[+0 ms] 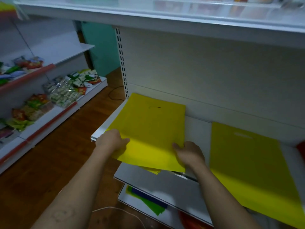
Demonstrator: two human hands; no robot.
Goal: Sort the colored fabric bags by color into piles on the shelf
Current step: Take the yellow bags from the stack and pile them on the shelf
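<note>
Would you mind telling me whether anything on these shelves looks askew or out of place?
Yes: the left yellow pile, held by both hands, sits skewed, overhanging the shelf edge. On the lower shelf, green and blue bags lie mixed together.

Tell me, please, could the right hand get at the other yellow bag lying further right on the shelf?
Probably yes: the right hand grips the near yellow bag, so it must let go first, but the other yellow bag lies beside it uncovered.

Both hands reach forward, left (112, 141) and right (189, 152), fingers apparently curled, pinching.
</note>
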